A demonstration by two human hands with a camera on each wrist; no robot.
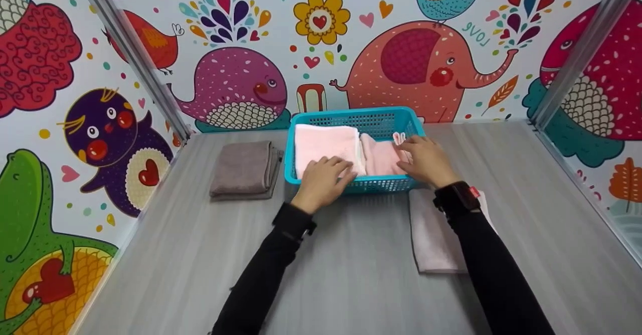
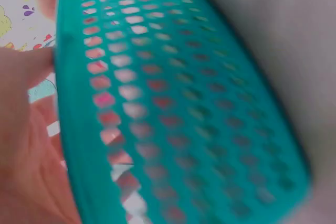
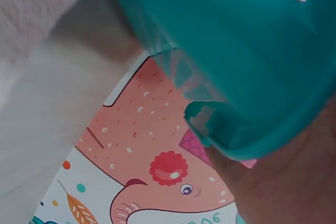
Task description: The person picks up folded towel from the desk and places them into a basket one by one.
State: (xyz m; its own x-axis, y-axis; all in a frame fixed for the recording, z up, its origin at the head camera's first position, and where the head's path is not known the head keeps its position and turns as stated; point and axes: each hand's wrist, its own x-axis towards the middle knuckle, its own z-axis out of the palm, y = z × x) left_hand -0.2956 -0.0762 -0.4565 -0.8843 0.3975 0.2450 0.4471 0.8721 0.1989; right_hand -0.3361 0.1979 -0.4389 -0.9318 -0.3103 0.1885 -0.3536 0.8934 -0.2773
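A turquoise plastic basket [image 1: 351,184] with perforated sides stands near the back wall. Inside it, a folded pale pink towel [image 1: 326,144] fills the left part. Another pink towel [image 1: 381,157], more rumpled, lies in the right part, with a small fold standing up at its back corner. My left hand [image 1: 323,179] reaches over the front rim, fingers resting on the left towel. At the right end, my right hand [image 1: 426,159] touches the second towel, thumb and fingers spread apart. The basket's side [image 2: 157,98] largely fills the left wrist view, and its rim overlaps my right hand [image 3: 294,182].
To the basket's left lies a folded grey-brown towel [image 1: 243,169]. A pale pinkish-grey towel [image 1: 434,239] lies at the front right, partly beneath my right forearm. Cartoon-printed walls [image 1: 321,54] with metal posts [image 1: 135,59] enclose the grey table [image 1: 351,275].
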